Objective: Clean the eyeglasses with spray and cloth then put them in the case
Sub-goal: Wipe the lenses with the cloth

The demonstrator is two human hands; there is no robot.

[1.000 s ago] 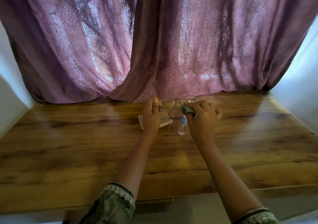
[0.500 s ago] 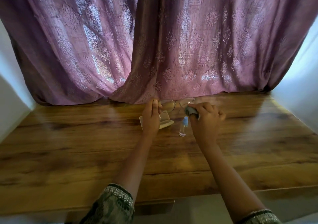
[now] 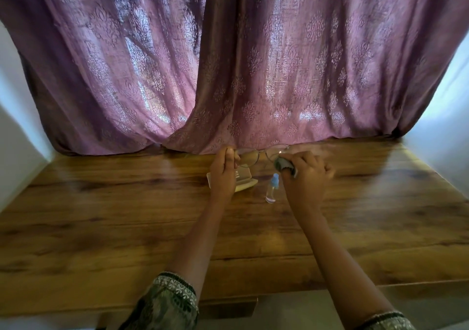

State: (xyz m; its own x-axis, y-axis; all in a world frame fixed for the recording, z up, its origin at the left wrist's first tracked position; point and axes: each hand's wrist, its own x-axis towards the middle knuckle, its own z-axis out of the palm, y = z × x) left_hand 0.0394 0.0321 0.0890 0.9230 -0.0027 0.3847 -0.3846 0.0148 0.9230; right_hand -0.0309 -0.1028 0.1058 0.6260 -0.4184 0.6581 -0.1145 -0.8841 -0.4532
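Note:
Thin-rimmed eyeglasses (image 3: 250,157) are held up above the wooden table (image 3: 101,215), near the curtain. My left hand (image 3: 223,172) pinches their left end. My right hand (image 3: 304,175) pinches a small grey cloth (image 3: 283,164) against the right lens. Below the glasses lies an open pale case (image 3: 245,178), partly hidden by my left hand. A small clear spray bottle (image 3: 272,188) with a blue top stands on the table between my hands.
A purple patterned curtain (image 3: 253,76) hangs right behind the hands and touches the table's back edge. White walls (image 3: 15,139) close both sides. The table's front edge (image 3: 279,289) is near my sleeves.
My right hand with the cloth has shifted slightly right along the right lens. The left hand keeps its hold on the glasses.

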